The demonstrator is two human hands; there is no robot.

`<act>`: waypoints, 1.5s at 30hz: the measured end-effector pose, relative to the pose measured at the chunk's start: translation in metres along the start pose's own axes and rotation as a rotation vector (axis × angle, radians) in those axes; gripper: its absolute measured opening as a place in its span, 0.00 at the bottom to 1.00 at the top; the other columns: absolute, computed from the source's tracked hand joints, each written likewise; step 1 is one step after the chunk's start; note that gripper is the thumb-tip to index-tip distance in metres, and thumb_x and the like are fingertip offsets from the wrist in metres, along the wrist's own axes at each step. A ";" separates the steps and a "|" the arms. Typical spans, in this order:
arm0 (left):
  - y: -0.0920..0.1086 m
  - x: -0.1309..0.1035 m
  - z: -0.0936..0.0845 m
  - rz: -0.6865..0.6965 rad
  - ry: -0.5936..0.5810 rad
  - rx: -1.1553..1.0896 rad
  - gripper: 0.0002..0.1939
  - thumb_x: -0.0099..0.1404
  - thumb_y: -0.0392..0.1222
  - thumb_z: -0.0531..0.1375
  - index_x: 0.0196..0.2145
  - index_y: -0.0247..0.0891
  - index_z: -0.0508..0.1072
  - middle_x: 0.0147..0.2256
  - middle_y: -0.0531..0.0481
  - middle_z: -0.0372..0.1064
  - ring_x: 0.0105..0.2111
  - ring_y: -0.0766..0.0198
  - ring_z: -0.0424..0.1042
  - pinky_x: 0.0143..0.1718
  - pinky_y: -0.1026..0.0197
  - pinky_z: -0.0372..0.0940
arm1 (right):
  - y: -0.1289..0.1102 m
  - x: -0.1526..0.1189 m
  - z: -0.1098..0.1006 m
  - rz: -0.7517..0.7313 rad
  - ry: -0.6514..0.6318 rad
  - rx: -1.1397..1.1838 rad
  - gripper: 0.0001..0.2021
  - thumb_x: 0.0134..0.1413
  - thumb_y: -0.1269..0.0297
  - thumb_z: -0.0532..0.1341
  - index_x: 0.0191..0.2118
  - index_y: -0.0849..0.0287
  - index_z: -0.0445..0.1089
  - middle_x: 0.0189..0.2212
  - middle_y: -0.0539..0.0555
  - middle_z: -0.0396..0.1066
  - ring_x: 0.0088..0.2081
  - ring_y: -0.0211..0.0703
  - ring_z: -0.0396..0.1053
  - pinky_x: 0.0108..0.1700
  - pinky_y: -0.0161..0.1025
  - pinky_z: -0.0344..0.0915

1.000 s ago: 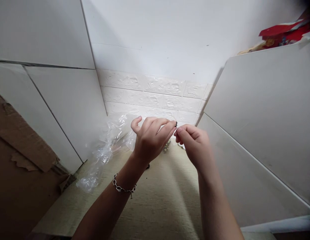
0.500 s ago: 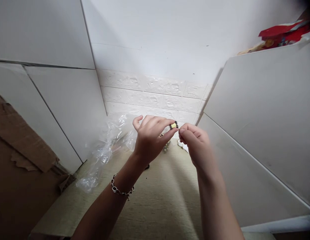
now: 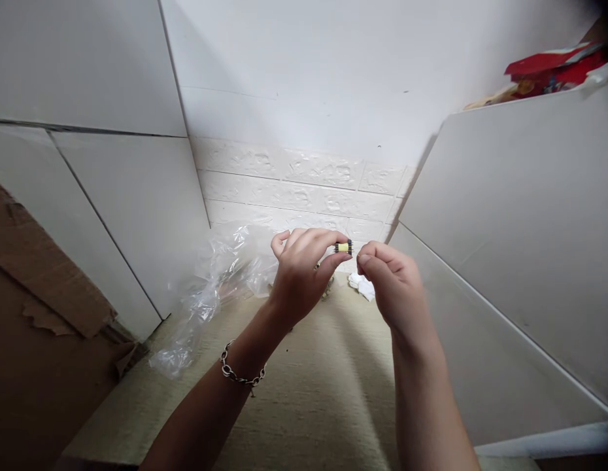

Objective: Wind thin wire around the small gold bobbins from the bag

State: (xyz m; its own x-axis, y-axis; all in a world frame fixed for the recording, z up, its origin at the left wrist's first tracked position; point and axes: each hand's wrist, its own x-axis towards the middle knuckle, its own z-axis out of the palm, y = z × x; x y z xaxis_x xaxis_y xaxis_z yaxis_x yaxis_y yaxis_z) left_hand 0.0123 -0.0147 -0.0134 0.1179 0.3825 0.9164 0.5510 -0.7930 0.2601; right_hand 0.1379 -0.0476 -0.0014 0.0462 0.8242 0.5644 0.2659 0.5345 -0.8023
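Note:
Between the thumb and forefinger of my left hand (image 3: pixel 304 271) is a small transformer (image 3: pixel 343 248), yellow around its middle with black ends and thin pins. The other fingers of that hand are raised, and a chain bracelet (image 3: pixel 235 373) circles the wrist. Just to the right, my right hand (image 3: pixel 395 281) is closed in a pinch, a small gap from the transformer. Whatever its fingertips may hold is too small to make out. Behind my left hand, a few small parts (image 3: pixel 328 288) are mostly hidden on the table.
A crumpled clear plastic bag (image 3: pixel 201 301) lies at the left of the pale table (image 3: pixel 323 392). Something white and crumpled (image 3: pixel 361 286) rests behind my right hand. Pale panels stand on both sides, with cardboard (image 3: pixel 44 301) at far left and red packaging (image 3: pixel 554 69) at upper right.
My right hand has drawn slightly right, away from the transformer. My left hand has shifted a little right, and the transformer has turned to lie more level.

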 end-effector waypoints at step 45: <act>-0.021 -0.001 0.011 -0.817 -0.640 -1.344 0.14 0.56 0.47 0.57 0.25 0.32 0.67 0.25 0.52 0.60 0.26 0.73 0.57 0.31 0.66 0.53 | 0.016 0.009 -0.001 -0.192 0.123 -0.407 0.10 0.44 0.71 0.52 0.17 0.59 0.56 0.15 0.44 0.53 0.20 0.30 0.51 0.23 0.30 0.49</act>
State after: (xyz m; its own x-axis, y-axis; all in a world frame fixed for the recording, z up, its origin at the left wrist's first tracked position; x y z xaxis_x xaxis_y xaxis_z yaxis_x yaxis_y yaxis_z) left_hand 0.0095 0.0068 -0.0227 0.6543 0.7138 0.2498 -0.3657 0.0096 0.9307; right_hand 0.1436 -0.0318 -0.0091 0.0665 0.6758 0.7341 0.6363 0.5380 -0.5529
